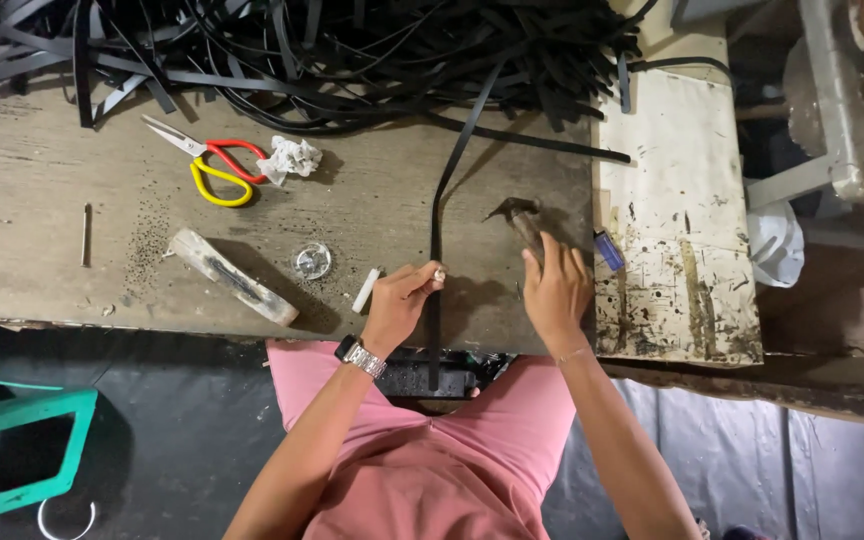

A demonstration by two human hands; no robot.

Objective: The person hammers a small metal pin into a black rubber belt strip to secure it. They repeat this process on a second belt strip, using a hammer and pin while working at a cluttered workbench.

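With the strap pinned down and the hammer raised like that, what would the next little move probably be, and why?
Probably a short tap of the hammer down onto the black strap. The left hand pinches something small and pale against the strap at the bench edge, possibly a nail, while the right hand grips the hammer just beside it, head lifted off the wood.

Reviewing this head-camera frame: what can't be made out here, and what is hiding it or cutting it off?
- Hammer: its handle is covered by the right hand.
- Small metal piece at the left hand fingers: too small to identify.
- Black strap: its lower end runs past the bench edge onto a dark object on the lap; its upper end is lost in the strap pile, itself cut by the top edge.
- Small blue object: too small to identify.
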